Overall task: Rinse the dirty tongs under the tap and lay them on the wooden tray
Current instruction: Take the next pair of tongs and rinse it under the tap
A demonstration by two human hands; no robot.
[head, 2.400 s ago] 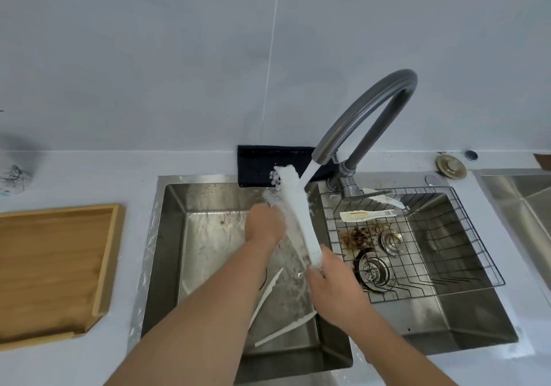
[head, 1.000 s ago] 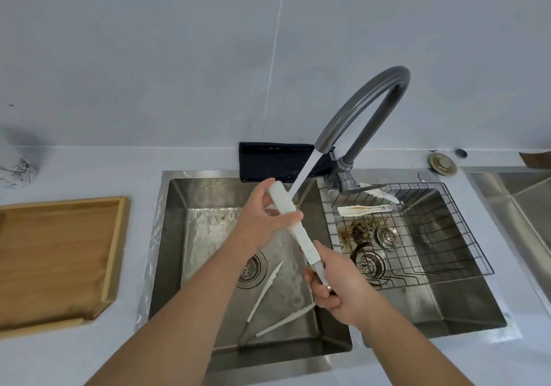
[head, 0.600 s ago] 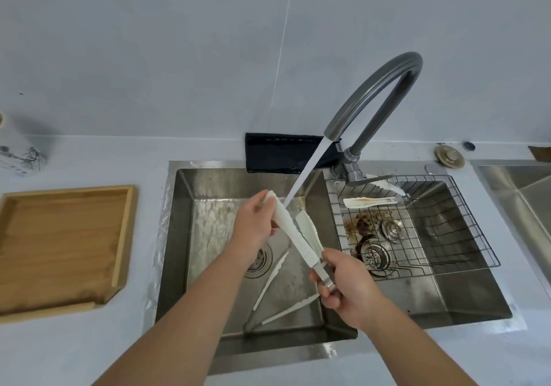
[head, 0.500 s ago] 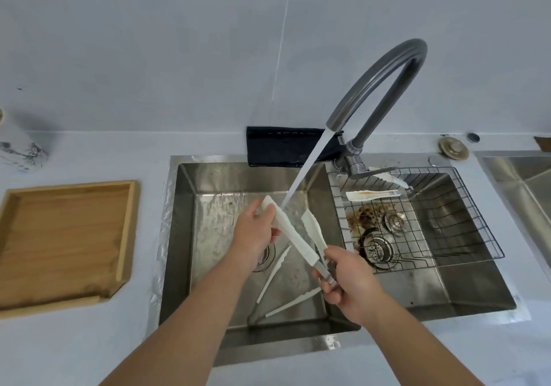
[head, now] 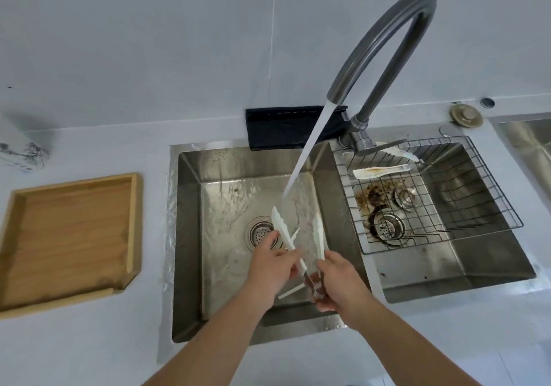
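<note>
Now, my hands: left hand (head: 269, 269) and right hand (head: 337, 281) grip the white tongs (head: 286, 236), arms spread.
Tap (head: 384, 46): running, at 12 o'clock.
Wooden tray (head: 68, 236): 9 o'clock on bench (head: 89, 350).
Writing: none readable.

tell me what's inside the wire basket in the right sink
In the wire basket, a dirty white pair of tongs lies near its back left corner, partly under the tap base. Through the mesh you see brown residue and drain strainers on the sink floor beneath.

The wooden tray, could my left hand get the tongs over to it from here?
Probably yes. The left hand grips one arm of the tongs over the sink, and the wooden tray sits open on its side, with nothing between.
</note>
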